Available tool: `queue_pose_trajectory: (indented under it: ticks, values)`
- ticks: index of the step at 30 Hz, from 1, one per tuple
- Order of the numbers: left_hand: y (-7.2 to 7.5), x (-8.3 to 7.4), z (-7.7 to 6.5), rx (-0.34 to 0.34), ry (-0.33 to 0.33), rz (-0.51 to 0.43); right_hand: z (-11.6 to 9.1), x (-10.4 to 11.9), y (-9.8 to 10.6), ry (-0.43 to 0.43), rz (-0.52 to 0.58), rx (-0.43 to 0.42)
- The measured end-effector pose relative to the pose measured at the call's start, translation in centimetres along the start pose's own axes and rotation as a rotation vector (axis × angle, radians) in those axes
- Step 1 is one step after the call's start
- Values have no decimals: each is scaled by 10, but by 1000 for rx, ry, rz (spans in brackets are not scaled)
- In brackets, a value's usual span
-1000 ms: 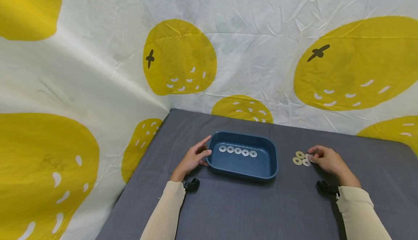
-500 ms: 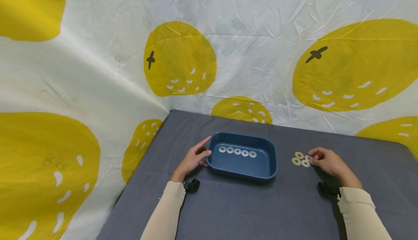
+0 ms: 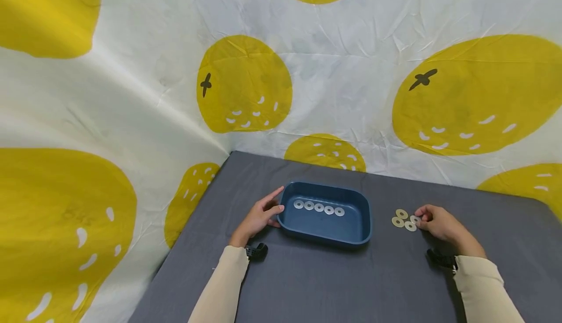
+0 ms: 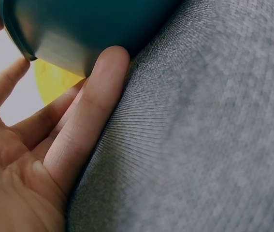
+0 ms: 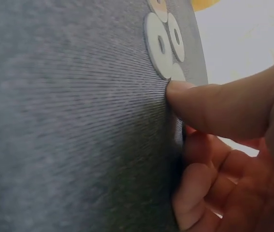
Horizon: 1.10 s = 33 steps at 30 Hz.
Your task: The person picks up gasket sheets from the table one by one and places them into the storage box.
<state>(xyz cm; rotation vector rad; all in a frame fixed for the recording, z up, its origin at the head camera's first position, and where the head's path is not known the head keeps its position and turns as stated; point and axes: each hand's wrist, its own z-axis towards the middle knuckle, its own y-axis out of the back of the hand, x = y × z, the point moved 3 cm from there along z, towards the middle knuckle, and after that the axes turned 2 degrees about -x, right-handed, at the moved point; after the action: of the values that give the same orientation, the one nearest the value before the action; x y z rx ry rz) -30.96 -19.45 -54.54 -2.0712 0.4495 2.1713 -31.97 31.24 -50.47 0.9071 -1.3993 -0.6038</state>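
Observation:
Several silver metal washers (image 3: 319, 207) lie in a row inside a dark blue tray (image 3: 325, 239). My left hand (image 3: 254, 219) rests at the tray's left end, thumb tip at the rim. In the left wrist view its fairly straight fingers (image 4: 79, 125) touch the outer wall. To the right of the tray, two brass-coloured washers (image 3: 397, 222) and two silver ones lie close together on the cloth. My right hand (image 3: 445, 225) has thumb and fingertips at the edge of the rightmost silver washer (image 3: 414, 220). The right wrist view shows the thumb partly covering it, so the grip is mostly hidden.
Grey cloth (image 3: 325, 284) covers the table. A white curtain (image 3: 333, 89) with large yellow fruit prints hangs behind it and along its left side. Dark bands sit on both wrists, below beige sleeves.
The head view has tilted slightly upward, so everything sits a little lower in it. Both hands, the tray and the washers keep nearly the same places.

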Motion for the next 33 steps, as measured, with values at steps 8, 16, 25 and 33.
queue_pose_trajectory:
  ticks: [8,16,25,33]
  values:
    - [1,4,-2,-9,-5,-4,1,0,-6,16,-29,-38]
    - [0,4,-3,-1,-1,-2,-4,-2,-5,18,-4,-46]
    - [0,2,1,3,-8,7,-12,-8,-2,13,107,-34]
    - [0,3,0,-18,5,12,-20,-8,0,30,181,-56]
